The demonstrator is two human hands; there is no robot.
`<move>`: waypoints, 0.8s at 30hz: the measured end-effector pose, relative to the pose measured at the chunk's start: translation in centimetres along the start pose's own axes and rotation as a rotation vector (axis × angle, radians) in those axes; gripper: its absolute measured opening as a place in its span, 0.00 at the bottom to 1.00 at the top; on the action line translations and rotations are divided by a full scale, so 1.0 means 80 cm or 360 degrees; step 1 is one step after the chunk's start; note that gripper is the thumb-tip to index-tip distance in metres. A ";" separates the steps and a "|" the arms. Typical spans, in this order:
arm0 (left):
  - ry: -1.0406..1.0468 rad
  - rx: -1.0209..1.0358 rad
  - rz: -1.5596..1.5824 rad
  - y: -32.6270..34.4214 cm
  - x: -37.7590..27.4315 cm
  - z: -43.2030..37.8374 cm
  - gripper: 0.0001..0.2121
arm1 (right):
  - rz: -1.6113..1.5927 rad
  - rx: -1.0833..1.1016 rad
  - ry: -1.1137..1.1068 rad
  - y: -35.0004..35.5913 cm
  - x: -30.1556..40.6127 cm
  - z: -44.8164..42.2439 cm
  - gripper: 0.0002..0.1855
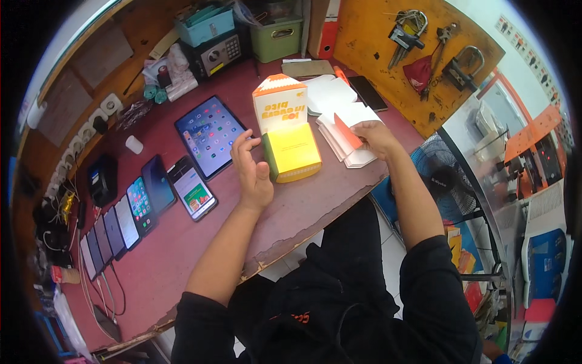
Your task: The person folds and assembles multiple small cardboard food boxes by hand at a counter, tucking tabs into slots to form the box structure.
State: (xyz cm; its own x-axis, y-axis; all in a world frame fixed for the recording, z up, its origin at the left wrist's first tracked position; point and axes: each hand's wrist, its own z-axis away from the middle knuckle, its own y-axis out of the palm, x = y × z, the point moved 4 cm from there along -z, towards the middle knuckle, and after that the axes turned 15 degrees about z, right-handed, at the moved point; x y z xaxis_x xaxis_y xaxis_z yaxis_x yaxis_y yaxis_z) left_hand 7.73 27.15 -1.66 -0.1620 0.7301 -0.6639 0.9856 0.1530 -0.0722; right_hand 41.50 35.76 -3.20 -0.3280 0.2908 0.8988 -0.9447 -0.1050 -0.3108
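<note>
A printed paperboard food box, yellow and green with a raised white and orange flap, stands on the dark red desk before me. My left hand is raised just left of the box, fingers apart, with nothing in it. To the right, my right hand pinches the orange edge of a folded paperboard piece at a stack of white folded pieces. More white paperboard lies behind that stack. On the left of the box are a lit tablet and a lit phone.
Several phones lie in a row at the left, with cables and a black card terminal beyond. A small safe and a green bin stand at the back. Another phone lies behind the white stack. A fan is beside the desk.
</note>
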 end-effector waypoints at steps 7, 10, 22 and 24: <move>-0.0021 0.0025 -0.0010 0.003 -0.004 -0.001 0.37 | 0.0057 -0.0036 -0.0116 -0.003 -0.002 0.010 0.12; -0.0025 0.0061 -0.0002 0.006 -0.004 0.000 0.37 | 0.0827 -0.0330 -0.0327 -0.006 0.007 0.020 0.13; 0.0172 0.0021 -0.0034 -0.004 -0.019 -0.011 0.32 | 0.1042 -0.1371 -0.1108 -0.005 0.067 0.148 0.09; 0.0138 0.0020 -0.0091 -0.008 -0.031 -0.017 0.30 | 0.0965 -0.1250 -0.1103 -0.005 0.074 0.192 0.10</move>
State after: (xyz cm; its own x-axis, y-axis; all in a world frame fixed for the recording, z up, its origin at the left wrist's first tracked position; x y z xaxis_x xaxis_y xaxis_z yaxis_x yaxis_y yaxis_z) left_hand 7.43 26.17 1.07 -0.2213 0.7755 -0.5913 0.9750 0.1885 -0.1178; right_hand 40.03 22.89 7.02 -0.8738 -0.2020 0.4424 -0.4621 0.6282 -0.6259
